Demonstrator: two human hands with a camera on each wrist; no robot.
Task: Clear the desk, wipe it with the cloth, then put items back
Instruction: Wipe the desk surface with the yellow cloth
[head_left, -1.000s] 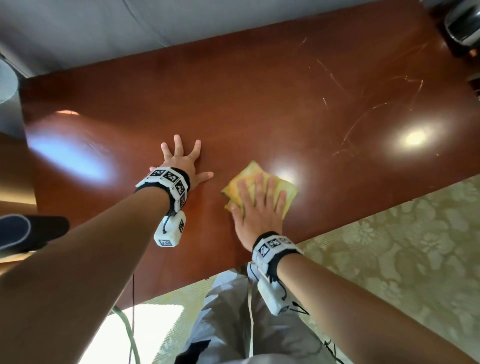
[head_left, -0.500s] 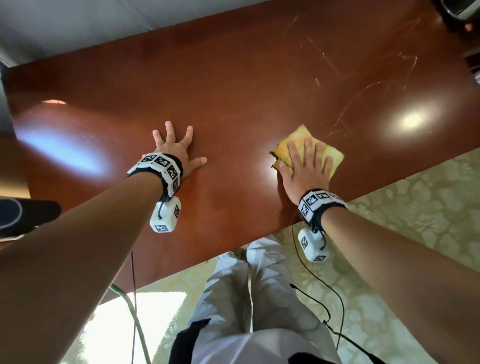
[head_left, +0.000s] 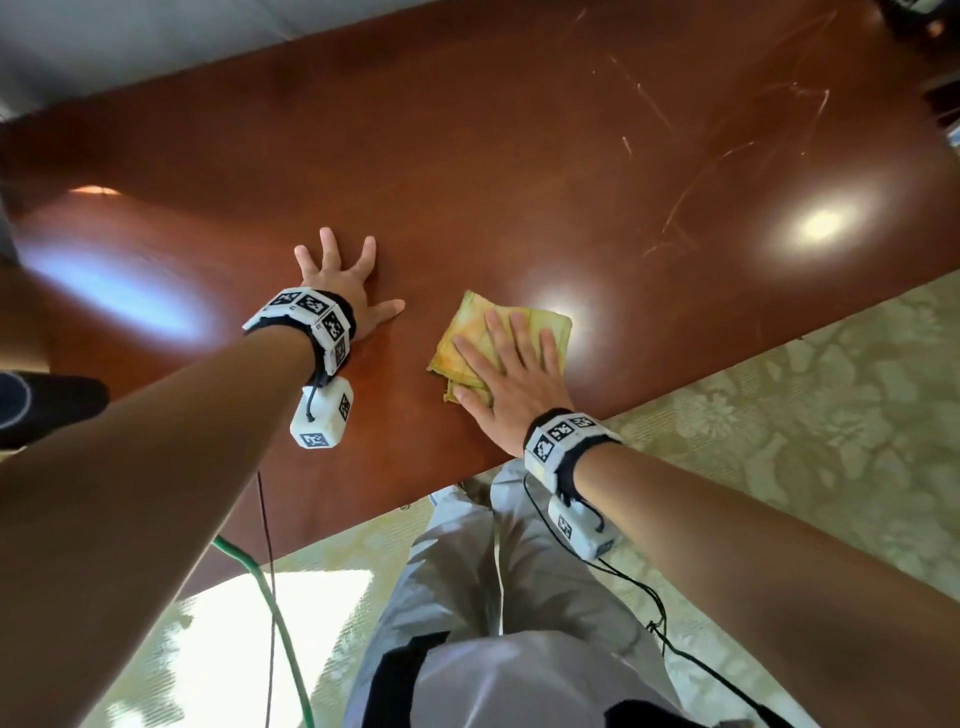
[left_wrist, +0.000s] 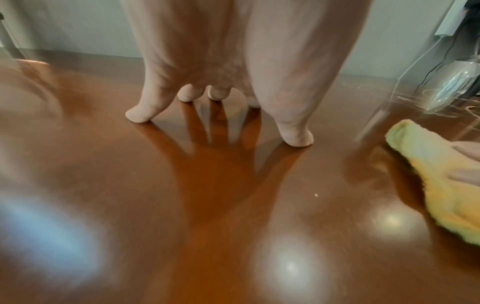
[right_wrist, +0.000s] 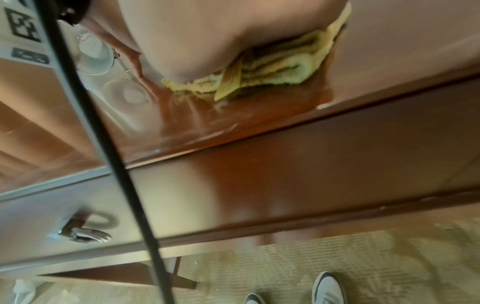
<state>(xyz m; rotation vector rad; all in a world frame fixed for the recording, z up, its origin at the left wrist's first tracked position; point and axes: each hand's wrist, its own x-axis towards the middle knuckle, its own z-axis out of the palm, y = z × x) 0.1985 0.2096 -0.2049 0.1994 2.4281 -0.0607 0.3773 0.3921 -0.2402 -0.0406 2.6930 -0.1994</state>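
A folded yellow cloth (head_left: 470, 332) lies on the glossy brown desk (head_left: 519, 171), close to its near edge. My right hand (head_left: 511, 364) presses flat on the cloth with straight fingers. My left hand (head_left: 337, 280) rests on the bare desk to the cloth's left, its fingers spread and their tips touching the wood. From the left wrist view the left fingertips (left_wrist: 137, 117) stand on the surface, with the cloth (left_wrist: 441, 185) off to the right. The right wrist view shows the cloth (right_wrist: 272, 67) bunched under my palm near the desk's front edge (right_wrist: 285, 131).
Fine scratches (head_left: 691, 208) mark the desk at the right. Dark objects (head_left: 940, 98) sit at the far right corner. A drawer with a metal handle (right_wrist: 80, 234) is below the desk top. Patterned carpet (head_left: 779, 441), my legs and cables lie in front.
My right hand slid the cloth right along the near edge, then back left toward my left hand. The left hand stayed planted on the desk.
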